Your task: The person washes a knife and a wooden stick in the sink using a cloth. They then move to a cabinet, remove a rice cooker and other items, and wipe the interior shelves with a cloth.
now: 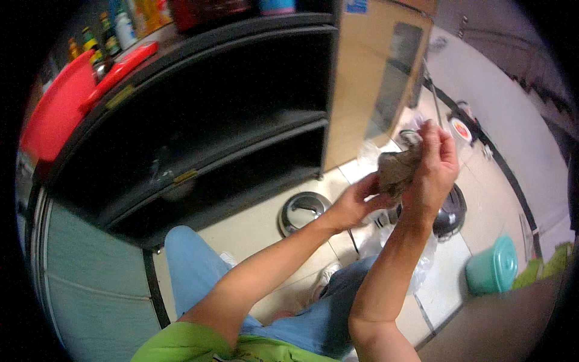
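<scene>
A crumpled grey-brown cloth (397, 173) is held up between my two hands, over the tiled floor. My left hand (357, 203) grips its lower left side, fingers curled round it. Higher up and to the right, my right hand (432, 158) pinches the cloth's other side with bent fingers. Beneath my hands lies a clear plastic bag (421, 267), partly covered by my right forearm. A round, shiny dark-rimmed metal item (304, 211) rests on the floor left of my left wrist.
Before me on the left stands a black open-shelved cabinet (217, 104); bottles (108, 34) and red plastic items (63, 104) sit on top. A light wooden door (355, 81) adjoins it. On the floor at right are a dark rounded object (452, 212) and a lidded teal bucket (491, 267).
</scene>
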The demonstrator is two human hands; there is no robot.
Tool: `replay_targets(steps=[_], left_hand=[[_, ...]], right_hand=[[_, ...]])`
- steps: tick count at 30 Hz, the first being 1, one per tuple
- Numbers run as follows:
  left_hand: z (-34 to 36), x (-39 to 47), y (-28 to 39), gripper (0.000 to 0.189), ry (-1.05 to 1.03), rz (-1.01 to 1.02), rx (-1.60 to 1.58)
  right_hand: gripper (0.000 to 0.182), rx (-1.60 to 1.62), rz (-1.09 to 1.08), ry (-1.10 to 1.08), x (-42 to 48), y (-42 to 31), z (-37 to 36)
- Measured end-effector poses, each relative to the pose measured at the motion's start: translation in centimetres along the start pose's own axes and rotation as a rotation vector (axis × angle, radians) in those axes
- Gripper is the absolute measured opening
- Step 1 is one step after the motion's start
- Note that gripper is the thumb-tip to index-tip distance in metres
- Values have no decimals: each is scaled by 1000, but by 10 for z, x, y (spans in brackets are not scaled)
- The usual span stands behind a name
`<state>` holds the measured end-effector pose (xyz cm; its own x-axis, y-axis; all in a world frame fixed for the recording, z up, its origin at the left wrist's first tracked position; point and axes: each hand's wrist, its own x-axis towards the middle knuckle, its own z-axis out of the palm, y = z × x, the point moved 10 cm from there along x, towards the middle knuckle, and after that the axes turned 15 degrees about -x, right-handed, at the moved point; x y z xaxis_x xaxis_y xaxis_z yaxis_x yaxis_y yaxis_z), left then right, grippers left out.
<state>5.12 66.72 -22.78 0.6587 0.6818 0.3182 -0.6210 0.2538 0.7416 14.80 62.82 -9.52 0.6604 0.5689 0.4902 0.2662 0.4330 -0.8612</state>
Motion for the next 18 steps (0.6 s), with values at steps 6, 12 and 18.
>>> replay_targets(steps=[6,12,18], left_hand=[[-67,-79,119,35,317,116,215],[-93,-169,199,27,451,190,398],[-82,-196,244,31,587,185,1207]], right_hand=[[26,39,-93,-469,-60,-32,104],[38,-446,-454,-626,-125,-50,145],[18,-644,-504,-533,-136,-23,149]])
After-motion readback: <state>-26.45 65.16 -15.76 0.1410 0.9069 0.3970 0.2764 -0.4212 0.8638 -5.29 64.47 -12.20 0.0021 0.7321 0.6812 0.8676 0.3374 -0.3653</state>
